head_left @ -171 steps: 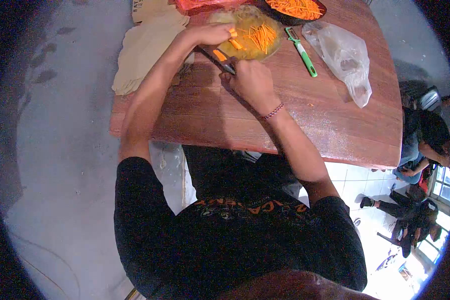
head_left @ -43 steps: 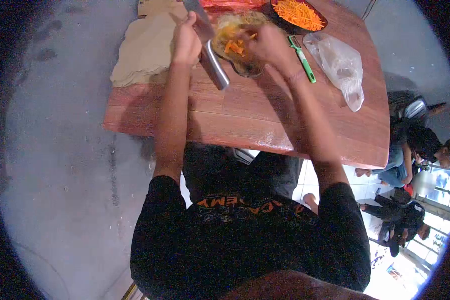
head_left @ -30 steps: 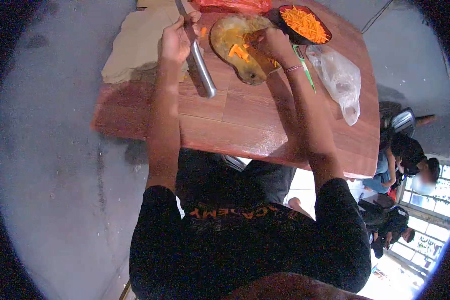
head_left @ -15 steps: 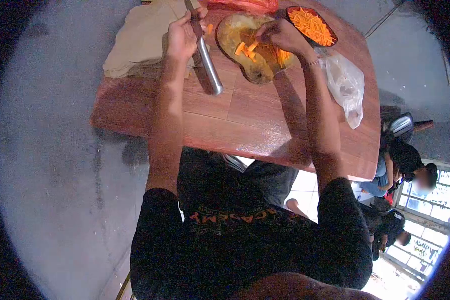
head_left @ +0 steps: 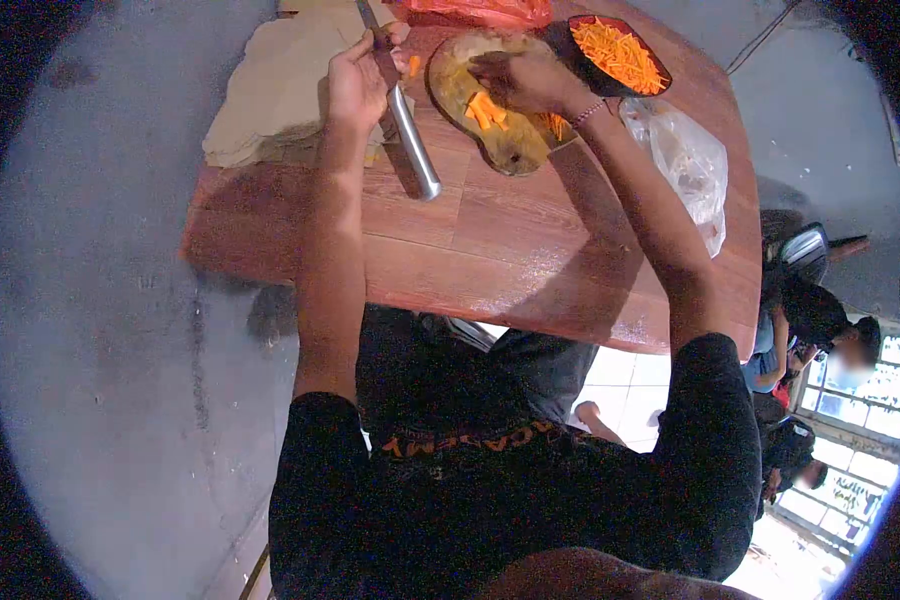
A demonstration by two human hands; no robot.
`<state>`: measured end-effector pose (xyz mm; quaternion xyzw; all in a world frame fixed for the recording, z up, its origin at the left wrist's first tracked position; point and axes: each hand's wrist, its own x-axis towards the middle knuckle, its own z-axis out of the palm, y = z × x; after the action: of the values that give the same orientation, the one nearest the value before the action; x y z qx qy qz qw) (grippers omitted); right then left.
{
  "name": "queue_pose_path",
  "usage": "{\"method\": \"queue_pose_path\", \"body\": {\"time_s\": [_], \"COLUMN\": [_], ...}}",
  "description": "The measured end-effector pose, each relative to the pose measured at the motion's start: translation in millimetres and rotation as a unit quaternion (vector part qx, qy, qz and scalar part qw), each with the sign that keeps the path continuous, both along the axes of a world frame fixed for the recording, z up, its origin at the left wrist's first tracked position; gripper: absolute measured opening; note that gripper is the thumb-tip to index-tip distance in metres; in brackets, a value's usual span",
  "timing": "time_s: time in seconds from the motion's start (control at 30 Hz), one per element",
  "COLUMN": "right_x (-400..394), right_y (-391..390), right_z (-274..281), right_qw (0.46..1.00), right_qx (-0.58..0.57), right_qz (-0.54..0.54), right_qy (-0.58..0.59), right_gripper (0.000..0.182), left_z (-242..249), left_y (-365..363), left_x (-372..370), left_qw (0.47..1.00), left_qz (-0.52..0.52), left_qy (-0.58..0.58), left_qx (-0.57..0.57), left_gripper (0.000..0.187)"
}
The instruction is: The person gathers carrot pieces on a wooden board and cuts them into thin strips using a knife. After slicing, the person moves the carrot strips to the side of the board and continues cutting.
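In my left hand (head_left: 360, 85) is a knife (head_left: 416, 150) with a silver handle. Its blade points up and away, and the fingers are closed around it near where blade and handle meet. My right hand (head_left: 530, 82) is over a worn wooden cutting board (head_left: 515, 158), fingers bent and pointing left. What its fingertips hold, if anything, is hidden. Thick carrot pieces (head_left: 485, 110) lie on the board just below that hand. Thin carrot strips (head_left: 557, 124) show beside the wrist, partly covered by it.
A dark bowl of shredded carrot (head_left: 620, 58) stands at the back right. Nearby lies a clear plastic bag (head_left: 685, 160). Flattened cardboard (head_left: 270, 90) covers the left side of the wooden table (head_left: 450, 250); a red plastic bag (head_left: 480, 10) lies behind. Other people (head_left: 815, 310) are at far right.
My right hand has moved left across the board, with its elbow swinging outward. The carrot piece seen at its fingers earlier no longer shows there. My left hand still holds the knife, nearly unmoved.
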<state>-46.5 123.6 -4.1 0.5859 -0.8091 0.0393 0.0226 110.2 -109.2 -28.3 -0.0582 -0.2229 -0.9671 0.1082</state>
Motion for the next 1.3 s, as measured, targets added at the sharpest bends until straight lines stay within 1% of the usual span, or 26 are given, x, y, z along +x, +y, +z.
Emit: {"method": "queue_pose_path", "body": {"time_s": [0.07,0.1,0.13,0.2,0.23,0.27,0.33,0.37,0.47,0.5,0.57,0.6,0.63,0.67,0.73,0.77,0.83,0.87,0.93,0.97,1.03,1.07,1.17,1.23,1.27,1.3], "right_x": [-14,-15,-18,-20,-20,-15,25,7,1,-24,-41,-37,-32,-27,-22,-24,-36,-38,-34,-32,-38,-43,-65,-48,-39,-31], "right_y": [14,27,33,42,44,47,45,45,59,64,71,70,70,64,54,47,32,30,24,25,35,36,32,22,18,15], "right_z": [-3,9,15,25,28,26,46,10,6,-7,-10,-4,1,5,5,4,4,1,4,5,2,0,-14,-2,6,16], "right_qw": [0.999,0.996,0.996,0.997,0.999,0.999,0.996,0.995,0.997,0.997,0.999,1.0,0.998,0.998,0.984,0.984,0.993,0.993,0.998,0.998,0.993,0.993,0.997,0.99,0.99,0.995], "right_qx": [-0.029,-0.047,-0.046,0.036,0.037,0.038,-0.007,-0.04,-0.055,-0.054,-0.04,-0.024,-0.058,-0.057,-0.179,-0.18,-0.091,-0.091,-0.043,-0.043,-0.102,-0.1,-0.063,-0.128,-0.128,-0.075], "right_qz": [0.026,0.069,0.069,-0.027,0.003,0.002,0.02,0.074,0.052,0.052,0.028,0.002,-0.034,-0.034,-0.008,-0.009,0.059,0.06,-0.044,-0.042,-0.059,-0.056,-0.041,-0.062,-0.06,-0.048], "right_qy": [-0.027,-0.034,-0.035,-0.063,-0.018,-0.019,-0.087,-0.053,-0.009,-0.022,-0.013,-0.005,-0.016,-0.017,-0.019,-0.02,0.036,0.036,0.016,0.015,0.0,0.0,0.032,0.012,0.012,0.034], "right_gripper": [0.031,0.031,0.031,0.037,0.037,0.037,0.035,0.032,0.031,0.031,0.032,0.032,0.031,0.031,0.027,0.027,0.023,0.023,0.021,0.021,0.021,0.021,0.022,0.02,0.02,0.019], "left_z": [-4,-5,-7,-7,-4,-2,-1,-1,-4,-2,4,2,-1,-5,-4,-3,-5,-6,-4,-3,-14,-19,-25,-25,-25,-24], "left_y": [-4,-5,-6,-3,1,5,9,11,5,7,13,11,9,8,11,12,12,10,11,11,-1,-6,-8,-8,-8,-8], "left_x": [1,1,-1,-2,-2,-1,-3,-3,-3,-2,1,-1,-2,-2,-2,-1,-3,-3,-3,-2,-4,-6,-16,-15,-15,-14], "left_qw": [0.999,0.999,0.999,0.999,1.0,1.0,0.999,0.998,0.999,0.999,0.993,0.993,0.998,0.999,0.999,0.998,0.998,0.998,0.999,0.999,0.999,0.999,0.999,1.0,1.0,1.0], "left_qz": [-0.029,-0.03,-0.025,-0.021,-0.008,0.004,0.018,0.031,0.007,0.008,0.073,0.073,0.034,-0.005,-0.011,-0.017,-0.027,-0.037,-0.014,0.006,-0.005,-0.02,0.001,0.001,-0.005,-0.009], "left_qy": [0.043,0.043,0.039,0.036,0.023,0.008,-0.013,-0.033,0.0,0.0,-0.064,-0.064,-0.025,0.014,0.017,0.02,0.031,0.042,0.023,0.002,0.002,0.002,0.009,0.017,0.024,0.027], "left_qx": [0.003,0.004,0.0,-0.002,-0.013,-0.024,-0.032,-0.04,-0.038,-0.039,-0.062,-0.062,-0.056,-0.049,-0.051,-0.054,-0.047,-0.039,-0.041,-0.042,-0.038,-0.035,-0.036,-0.025,-0.015,-0.003], "left_gripper": [0.038,0.038,0.038,0.038,0.038,0.037,0.037,0.037,0.037,0.037,0.037,0.037,0.037,0.038,0.038,0.038,0.037,0.037,0.037,0.037,0.037,0.038,0.037,0.036,0.035,0.033]}}
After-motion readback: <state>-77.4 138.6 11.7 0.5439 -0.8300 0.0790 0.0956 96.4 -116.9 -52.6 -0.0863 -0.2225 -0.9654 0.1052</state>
